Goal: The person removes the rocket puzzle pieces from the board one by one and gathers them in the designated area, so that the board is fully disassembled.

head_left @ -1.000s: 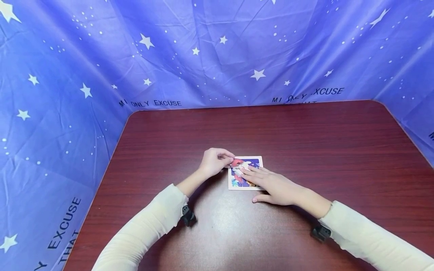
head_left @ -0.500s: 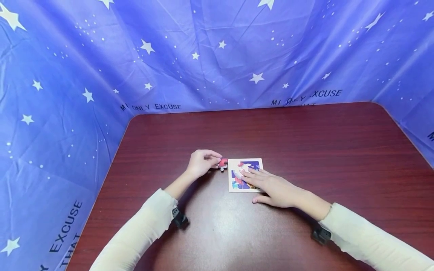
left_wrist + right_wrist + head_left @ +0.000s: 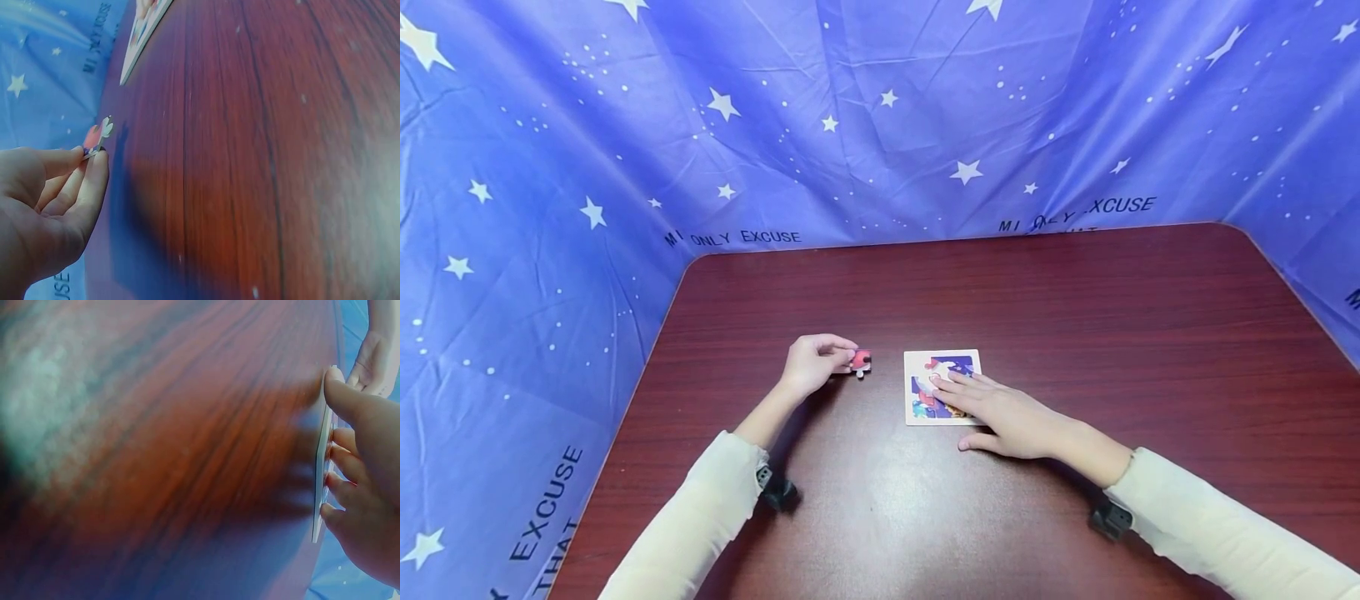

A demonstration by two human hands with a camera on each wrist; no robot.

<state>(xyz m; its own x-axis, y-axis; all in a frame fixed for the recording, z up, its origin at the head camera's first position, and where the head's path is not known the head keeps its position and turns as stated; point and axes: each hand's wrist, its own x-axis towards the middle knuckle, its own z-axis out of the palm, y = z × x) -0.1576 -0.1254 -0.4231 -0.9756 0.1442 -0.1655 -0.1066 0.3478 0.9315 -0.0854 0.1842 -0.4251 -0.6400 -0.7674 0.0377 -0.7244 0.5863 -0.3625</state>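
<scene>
Between thumb and fingers my left hand (image 3: 814, 365) pinches a red jigsaw piece (image 3: 861, 361), to the left of the puzzle board. In the left wrist view the piece (image 3: 98, 136) shows its red and white face and thin edge, held at the fingertips. The square puzzle board (image 3: 917, 363) has a white frame and a colourful picture, with a pale gap at its upper left. My right hand (image 3: 1018, 417) rests on the board's right part with fingers spread, covering some of the picture. From the right wrist, the board (image 3: 320, 469) appears edge-on under the fingers.
The dark red wooden table (image 3: 1075, 308) spreads around the board on all sides. Behind it and at the sides hangs a blue curtain (image 3: 865, 125) with white stars and lettering. A small black camera (image 3: 778, 492) sits at the left cuff.
My left hand has drawn the red jigsaw piece off the board's upper left and carried it leftward, exposing a pale gap. The right hand has stayed on the board.
</scene>
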